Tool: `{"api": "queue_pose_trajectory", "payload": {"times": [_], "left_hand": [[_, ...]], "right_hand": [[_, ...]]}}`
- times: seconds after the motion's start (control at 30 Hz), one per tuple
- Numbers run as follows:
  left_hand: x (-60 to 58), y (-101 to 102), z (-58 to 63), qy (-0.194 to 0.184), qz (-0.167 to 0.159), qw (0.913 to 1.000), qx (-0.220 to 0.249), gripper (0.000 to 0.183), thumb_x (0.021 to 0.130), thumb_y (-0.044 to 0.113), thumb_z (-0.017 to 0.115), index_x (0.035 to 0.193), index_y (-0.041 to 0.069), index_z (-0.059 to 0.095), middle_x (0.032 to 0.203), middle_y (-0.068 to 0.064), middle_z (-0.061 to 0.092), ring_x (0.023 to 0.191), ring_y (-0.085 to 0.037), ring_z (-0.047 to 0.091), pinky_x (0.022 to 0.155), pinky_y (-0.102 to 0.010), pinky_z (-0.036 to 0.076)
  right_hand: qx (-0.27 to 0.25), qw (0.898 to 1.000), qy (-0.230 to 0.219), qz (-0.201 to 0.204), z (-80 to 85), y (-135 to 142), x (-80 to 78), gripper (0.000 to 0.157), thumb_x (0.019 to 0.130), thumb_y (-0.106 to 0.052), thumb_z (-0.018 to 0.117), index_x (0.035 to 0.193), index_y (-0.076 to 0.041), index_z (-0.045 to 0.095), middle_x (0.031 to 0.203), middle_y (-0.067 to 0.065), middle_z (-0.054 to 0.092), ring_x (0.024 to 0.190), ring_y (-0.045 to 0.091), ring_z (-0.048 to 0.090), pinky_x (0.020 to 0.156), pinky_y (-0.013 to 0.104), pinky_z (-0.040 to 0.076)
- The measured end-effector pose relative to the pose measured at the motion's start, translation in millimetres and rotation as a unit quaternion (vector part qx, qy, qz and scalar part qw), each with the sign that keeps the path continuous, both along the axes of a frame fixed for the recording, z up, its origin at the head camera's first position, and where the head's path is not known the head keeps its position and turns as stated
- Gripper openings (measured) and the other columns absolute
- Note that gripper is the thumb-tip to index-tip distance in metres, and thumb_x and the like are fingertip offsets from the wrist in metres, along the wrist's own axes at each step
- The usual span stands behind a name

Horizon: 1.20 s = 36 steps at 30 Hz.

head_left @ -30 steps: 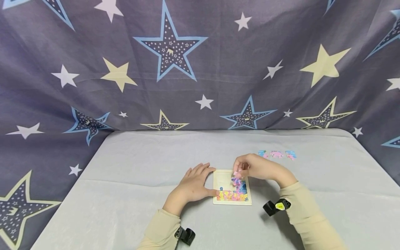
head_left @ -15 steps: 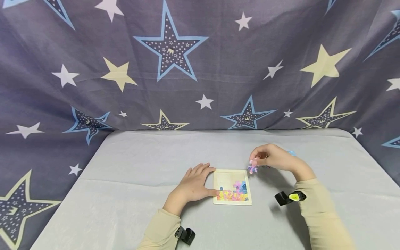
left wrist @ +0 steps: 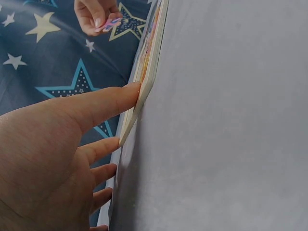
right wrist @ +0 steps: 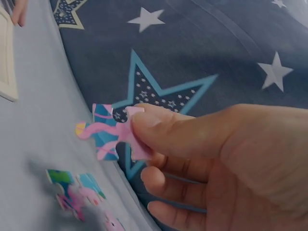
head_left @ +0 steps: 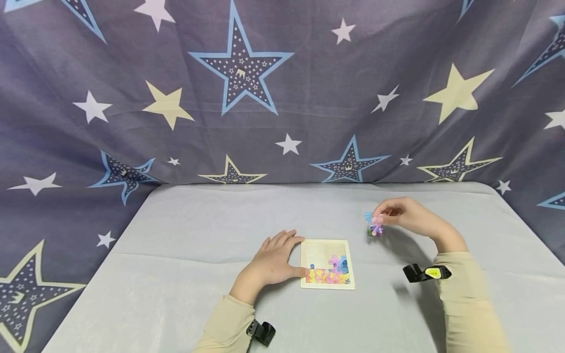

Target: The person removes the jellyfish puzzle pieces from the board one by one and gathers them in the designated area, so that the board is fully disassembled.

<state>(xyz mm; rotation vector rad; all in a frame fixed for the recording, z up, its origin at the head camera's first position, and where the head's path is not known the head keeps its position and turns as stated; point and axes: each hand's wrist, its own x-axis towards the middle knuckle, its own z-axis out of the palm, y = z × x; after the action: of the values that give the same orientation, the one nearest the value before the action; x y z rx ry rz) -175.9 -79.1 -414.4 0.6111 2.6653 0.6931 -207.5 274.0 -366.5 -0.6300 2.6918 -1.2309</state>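
Right hand (head_left: 408, 215) pinches this swirly pink-and-blue jigsaw piece (right wrist: 107, 134); one tab's kinda yellow-tipped. Left hand (head_left: 274, 261), fingers apart; thumb on the cream tray (head_left: 327, 287).

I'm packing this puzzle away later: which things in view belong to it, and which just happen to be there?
Belongs:
jigsaw piece pinched in the right hand
loose jigsaw pieces near that hand
cream jigsaw tray touched by the left hand
fitted pieces inside it

Just there:
star-print curtain
grey tablecloth
black wrist devices

The left hand (head_left: 274, 261) is blocking the puzzle tray (head_left: 328, 288) on its left. Grey cloth (head_left: 328, 321) is lying open along its near edge.
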Motion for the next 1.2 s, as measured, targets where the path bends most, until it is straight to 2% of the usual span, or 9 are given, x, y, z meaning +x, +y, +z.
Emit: {"api": "queue_pose_trajectory", "payload": {"times": [0.33, 0.57, 0.8, 1.0, 1.2], "left_hand": [[1.1, 0.7, 1.7, 0.004, 0.004, 1.0, 0.002, 0.082, 0.086, 0.047, 0.079, 0.154, 0.015, 0.047, 0.169, -0.012, 0.032, 0.159, -0.035, 0.022, 0.129, -0.062, 0.013], [0.2, -0.1, -0.1, 0.003, 0.002, 1.0, 0.001, 0.082, 0.086, 0.048, 0.078, 0.155, 0.015, 0.047, 0.169, -0.011, 0.031, 0.159, -0.035, 0.022, 0.129, -0.061, 0.013], [0.5, 0.1, 0.3, 0.003, 0.001, 1.0, 0.003, 0.081, 0.087, 0.047, 0.078, 0.154, 0.014, 0.047, 0.169, -0.012, 0.032, 0.159, -0.035, 0.021, 0.129, -0.061, 0.013], [0.1, -0.3, 0.5, 0.004, -0.002, 1.0, 0.0, 0.081, 0.087, 0.046, 0.076, 0.155, 0.014, 0.046, 0.169, -0.012, 0.031, 0.159, -0.036, 0.02, 0.129, -0.061, 0.011], [-1.6, -0.7, -2.7, 0.001, 0.0, 1.0, 0.003, 0.081, 0.087, 0.047, 0.077, 0.155, 0.014, 0.046, 0.169, -0.012, 0.031, 0.159, -0.036, 0.021, 0.129, -0.061, 0.01]], "right_hand": [[0.025, 0.999, -0.004, -0.04, -4.4, 19.0, -1.4, 0.012, 0.095, -0.003, 0.072, 0.104, 0.003, 0.077, 0.092, 0.005, 0.075, 0.076, 0.005, 0.058, 0.069, 0.022, 0.052], [0.037, 0.998, 0.004, -0.052, -8.8, 27.7, -3.8, 0.013, 0.094, 0.002, 0.071, 0.105, 0.007, 0.076, 0.095, 0.015, 0.076, 0.077, -0.002, 0.058, 0.069, 0.019, 0.054], [0.053, 0.995, -0.021, -0.08, -11.9, 34.2, -5.3, 0.016, 0.091, 0.001, 0.075, 0.101, 0.012, 0.07, 0.082, 0.004, 0.07, 0.072, -0.001, 0.056, 0.065, 0.017, 0.051], [0.066, 0.992, -0.044, -0.094, -13.8, 35.9, -5.4, 0.016, 0.091, -0.006, 0.077, 0.096, 0.009, 0.072, 0.081, 0.002, 0.072, 0.07, 0.001, 0.057, 0.066, 0.019, 0.049], [0.079, 0.992, -0.035, -0.09, -20.0, 37.5, -8.1, 0.017, 0.09, -0.013, 0.08, 0.095, 0.003, 0.076, 0.081, 0.001, 0.075, 0.072, 0.003, 0.059, 0.067, 0.019, 0.05]]}}
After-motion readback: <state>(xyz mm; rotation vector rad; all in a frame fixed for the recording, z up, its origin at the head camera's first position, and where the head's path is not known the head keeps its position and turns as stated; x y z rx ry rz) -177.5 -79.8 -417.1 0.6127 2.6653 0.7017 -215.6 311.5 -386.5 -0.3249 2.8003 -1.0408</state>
